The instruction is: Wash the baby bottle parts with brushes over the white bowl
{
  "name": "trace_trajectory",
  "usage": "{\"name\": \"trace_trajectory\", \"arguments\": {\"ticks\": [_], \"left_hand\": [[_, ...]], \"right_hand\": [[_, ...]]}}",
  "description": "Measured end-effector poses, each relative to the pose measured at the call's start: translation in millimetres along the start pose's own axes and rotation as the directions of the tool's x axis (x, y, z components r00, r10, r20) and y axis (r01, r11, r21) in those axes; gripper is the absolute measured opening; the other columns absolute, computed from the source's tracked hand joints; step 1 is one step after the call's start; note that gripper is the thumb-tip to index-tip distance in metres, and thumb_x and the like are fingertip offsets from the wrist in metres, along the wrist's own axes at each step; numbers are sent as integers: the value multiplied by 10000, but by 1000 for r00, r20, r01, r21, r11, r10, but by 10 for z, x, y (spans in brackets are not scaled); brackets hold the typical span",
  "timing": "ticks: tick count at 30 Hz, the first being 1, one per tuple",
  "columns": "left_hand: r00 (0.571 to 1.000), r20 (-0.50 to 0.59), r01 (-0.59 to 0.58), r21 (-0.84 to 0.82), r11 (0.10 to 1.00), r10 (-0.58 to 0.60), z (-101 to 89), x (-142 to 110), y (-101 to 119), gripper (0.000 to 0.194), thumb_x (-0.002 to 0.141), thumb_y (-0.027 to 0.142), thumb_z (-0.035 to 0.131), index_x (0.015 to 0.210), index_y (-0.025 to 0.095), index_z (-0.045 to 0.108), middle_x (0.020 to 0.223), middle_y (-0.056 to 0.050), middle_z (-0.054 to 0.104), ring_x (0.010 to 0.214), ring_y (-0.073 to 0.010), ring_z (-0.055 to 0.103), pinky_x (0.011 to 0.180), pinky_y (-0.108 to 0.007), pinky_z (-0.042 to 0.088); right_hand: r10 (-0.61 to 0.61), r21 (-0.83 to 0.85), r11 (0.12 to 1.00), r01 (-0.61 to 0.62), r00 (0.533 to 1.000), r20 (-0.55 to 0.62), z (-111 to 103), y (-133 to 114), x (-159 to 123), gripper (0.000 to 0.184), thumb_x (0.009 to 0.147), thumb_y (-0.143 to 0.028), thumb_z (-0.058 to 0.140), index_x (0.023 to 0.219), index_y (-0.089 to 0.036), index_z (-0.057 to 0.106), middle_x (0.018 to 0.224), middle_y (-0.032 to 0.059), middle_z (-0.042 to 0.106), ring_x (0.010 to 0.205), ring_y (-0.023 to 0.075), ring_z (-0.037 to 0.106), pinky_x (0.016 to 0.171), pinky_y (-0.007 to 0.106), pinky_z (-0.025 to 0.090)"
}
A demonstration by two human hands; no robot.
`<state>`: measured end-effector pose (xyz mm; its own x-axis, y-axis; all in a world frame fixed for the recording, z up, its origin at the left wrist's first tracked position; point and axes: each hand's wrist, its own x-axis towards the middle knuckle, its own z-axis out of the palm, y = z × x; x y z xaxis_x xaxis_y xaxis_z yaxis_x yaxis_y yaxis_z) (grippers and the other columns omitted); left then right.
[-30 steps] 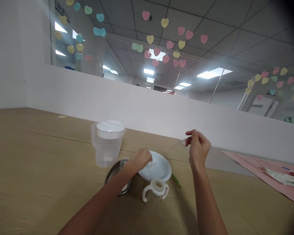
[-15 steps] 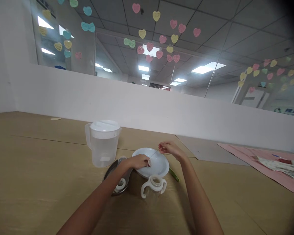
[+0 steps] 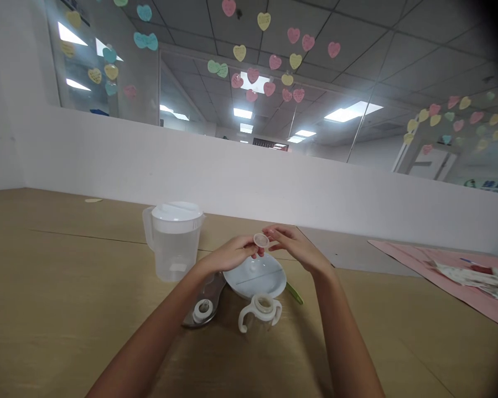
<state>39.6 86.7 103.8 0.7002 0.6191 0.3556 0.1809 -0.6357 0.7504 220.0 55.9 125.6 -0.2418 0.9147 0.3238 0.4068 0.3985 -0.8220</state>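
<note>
Just below the frame's centre, your left hand [image 3: 231, 255] pinches a small translucent disc [image 3: 261, 240] above the white plate [image 3: 269, 284]. Your right hand [image 3: 295, 243] curls beside it; whether its grip holds anything cannot be told.

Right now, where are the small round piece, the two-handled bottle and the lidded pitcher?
Small round piece [image 3: 261, 240], head view: middle of its face.
Two-handled bottle [image 3: 265, 316], head view: front of its white collar.
Lidded pitcher [image 3: 176, 250], head view: front of its body.
</note>
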Motion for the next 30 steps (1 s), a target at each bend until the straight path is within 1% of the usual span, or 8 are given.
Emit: {"name": "trace_trajectory", "arguments": {"ticks": [4,9,15,18,22,25,27,30], "left_hand": [[995,97,-14,-74,997,21,17,-102,244,189,818,226,392,799,151,565,828,-22,586,803,-124,538,736,-225,414],[970,243,6,-113,994,22,66,-136,257,163,806,205,425,827,149,577,809,-19,586,765,-118,538,733,-231,420],[952,295,-30,-153,988,75,50,-140,251,211,826,228,400,853,143,591,829,-31,595,769,-118,538,736,-230,410],[948,314,-52,-31,998,59,-1,-161,265,228,818,217,402,880,155,612,845,-36,618,791,-127,549,728,-224,408],[978,183,32,349,936,-102,-30,-220,163,304,745,155,460,1002,211,611,964,-51,626,851,-167,559,734,-245,410],[936,-50,299,633,714,-348,20,-276,-24,203,640,119,548,808,153,658,846,-99,647,772,-215,576,685,-282,418],[903,-124,380,680,627,-412,74,-295,-171,125,579,100,595,689,136,643,757,-105,647,732,-224,580,667,-290,422],[872,-126,419,693,587,-473,141,-273,-361,154,418,70,698,513,132,594,602,-88,622,648,-235,581,628,-309,435]], "right_hand": [[-81,-157,984,80,997,1,112,-333,-232,356,721,-391,583,1013,-189,595,890,47,614,752,149,574,682,307,464],[-114,-401,908,117,993,32,145,-413,-364,324,678,-294,624,995,-229,605,931,29,605,778,144,568,647,276,462],[-87,-448,891,70,996,-18,158,-466,-426,304,704,-301,600,1001,-238,585,859,10,598,663,117,563,578,251,458],[-94,-458,886,65,995,-40,121,-485,-471,311,710,-359,600,994,-234,588,840,18,597,650,122,555,557,249,451],[-116,-478,876,68,991,-71,51,-477,-496,323,703,-408,602,978,-237,593,841,24,602,705,145,559,574,263,455],[-119,-492,867,72,991,-66,23,-455,-486,315,700,-398,604,967,-232,599,838,26,605,716,150,562,582,270,459],[-113,-506,860,72,992,-51,17,-435,-473,311,694,-391,607,960,-230,606,826,25,607,708,149,565,585,273,458],[-79,-515,854,71,997,7,19,-402,-448,323,677,-375,624,966,-231,612,800,22,614,692,148,568,579,268,455]]}}
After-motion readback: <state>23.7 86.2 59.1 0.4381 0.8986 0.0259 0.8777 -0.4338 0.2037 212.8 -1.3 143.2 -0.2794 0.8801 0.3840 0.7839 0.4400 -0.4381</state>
